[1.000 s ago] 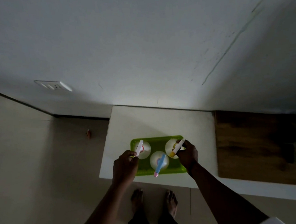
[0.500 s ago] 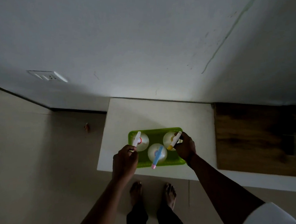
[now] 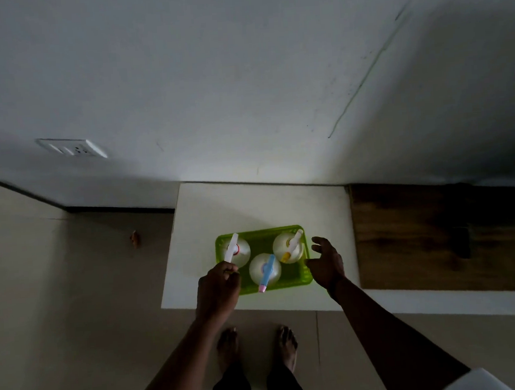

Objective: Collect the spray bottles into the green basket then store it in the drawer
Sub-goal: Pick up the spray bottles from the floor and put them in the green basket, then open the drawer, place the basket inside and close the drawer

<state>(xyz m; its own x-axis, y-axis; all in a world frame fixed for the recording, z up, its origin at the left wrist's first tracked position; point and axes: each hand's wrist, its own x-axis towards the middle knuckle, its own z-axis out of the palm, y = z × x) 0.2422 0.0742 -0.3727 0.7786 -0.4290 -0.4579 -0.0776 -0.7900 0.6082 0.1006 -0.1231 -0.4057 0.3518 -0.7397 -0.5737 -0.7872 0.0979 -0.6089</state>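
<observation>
Head view. The green basket stood on the white surface, with three spray bottles upright inside. The left hand pinched the red-collared bottle by its nozzle. The right hand hovered beside the right rim, fingers spread and holding nothing. The loaded basket, of stiff plastic, was probably top-heavy and best gripped by both short rims.

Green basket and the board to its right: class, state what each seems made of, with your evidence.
Green basket: likely moulded plastic, smooth; bright uniform colour, thin rim. Board: seems wood or wood-look laminate, matt; brown streaky grain.
</observation>
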